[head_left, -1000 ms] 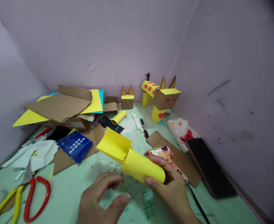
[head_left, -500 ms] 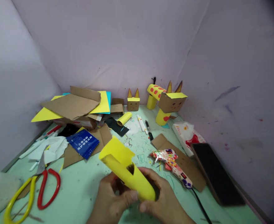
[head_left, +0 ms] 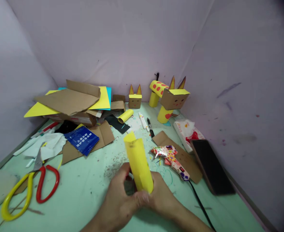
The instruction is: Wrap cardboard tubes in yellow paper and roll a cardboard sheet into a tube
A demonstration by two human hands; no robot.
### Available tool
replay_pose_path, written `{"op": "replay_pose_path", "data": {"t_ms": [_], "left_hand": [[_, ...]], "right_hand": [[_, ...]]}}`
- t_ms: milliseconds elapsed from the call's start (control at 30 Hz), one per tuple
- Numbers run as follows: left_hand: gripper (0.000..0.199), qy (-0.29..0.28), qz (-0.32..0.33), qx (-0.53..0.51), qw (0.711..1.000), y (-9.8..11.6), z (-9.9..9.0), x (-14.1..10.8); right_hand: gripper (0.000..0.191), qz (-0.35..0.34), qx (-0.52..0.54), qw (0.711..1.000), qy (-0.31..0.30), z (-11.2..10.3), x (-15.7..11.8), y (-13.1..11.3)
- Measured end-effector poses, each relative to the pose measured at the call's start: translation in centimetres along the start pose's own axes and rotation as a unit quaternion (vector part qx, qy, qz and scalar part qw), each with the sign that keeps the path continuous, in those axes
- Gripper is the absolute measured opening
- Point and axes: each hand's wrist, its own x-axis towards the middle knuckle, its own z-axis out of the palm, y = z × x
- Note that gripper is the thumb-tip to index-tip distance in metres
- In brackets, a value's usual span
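Both hands hold a yellow paper-covered tube (head_left: 139, 164) above the green table (head_left: 81, 193), its far end pointing up and away. My left hand (head_left: 122, 196) is closed round its left side, with the thumb across the near end. On the right side, my right hand (head_left: 160, 195) grips the tube low down; most of its fingers are hidden behind it. A patterned glue gun (head_left: 172, 159) lies to the right of the hands on brown cardboard (head_left: 192, 167). Scissors (head_left: 37, 174) with yellow and red handles rest at the left.
At the back stand a small eared cardboard head (head_left: 134, 101) and a spotted yellow animal figure (head_left: 174, 100). A phone (head_left: 211, 167) lies right, a blue packet (head_left: 83, 140) left. Cardboard and paper (head_left: 69, 100) are piled back left. Markers (head_left: 143, 121) lie near a short yellow tube (head_left: 125, 116).
The yellow tube has turned more upright, and its loose flap now looks wrapped closer. Both hands have shifted and drawn together round its near end. The whole view has shifted slightly.
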Motion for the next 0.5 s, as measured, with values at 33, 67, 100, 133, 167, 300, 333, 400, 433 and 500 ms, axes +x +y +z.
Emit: {"op": "replay_pose_path", "data": {"t_ms": [33,67,100,133,167,300,333,400,433,500], "left_hand": [[0.051,-0.007,-0.015,-0.014,1.0,0.1,0.2,0.0],[0.046,-0.007,-0.032,-0.026,0.999,0.3,0.4,-0.1],[0.041,0.005,-0.049,-0.041,0.998,0.5,0.6,-0.1],[0.036,0.021,-0.067,-0.058,0.996,0.6,0.7,0.0],[0.033,0.039,-0.08,-0.079,0.993,0.7,0.8,0.0],[0.03,0.059,-0.107,-0.164,0.979,0.6,0.5,0.2],[0.03,0.061,-0.111,-0.178,0.976,0.5,0.3,0.3],[0.032,0.085,-0.115,-0.213,0.967,0.5,-0.1,0.5],[0.033,0.106,-0.115,-0.23,0.96,0.6,-0.4,0.7],[0.036,0.16,-0.117,-0.264,0.944,0.7,-1.0,1.2]], "right_hand": [[0.015,-0.016,-0.011,1.0,-0.002,0.3,-0.1,0.0],[0.012,-0.025,-0.026,0.999,-0.002,0.6,-0.2,0.0],[0.011,-0.025,-0.041,0.999,0.0,0.8,-0.2,0.1],[0.015,-0.019,-0.052,0.998,0.001,1.0,-0.2,0.1],[0.022,-0.013,-0.053,0.998,-0.001,1.1,-0.2,0.2],[0.043,0.004,-0.022,0.999,-0.041,0.9,0.1,0.3],[0.047,0.007,-0.024,0.998,-0.05,0.8,0.2,0.3],[0.058,0.015,-0.044,0.997,-0.065,0.4,0.1,0.3],[0.066,0.019,-0.055,0.995,-0.076,0.2,0.0,0.3],[0.083,0.035,-0.056,0.992,-0.107,-0.3,-0.2,0.3]]}}
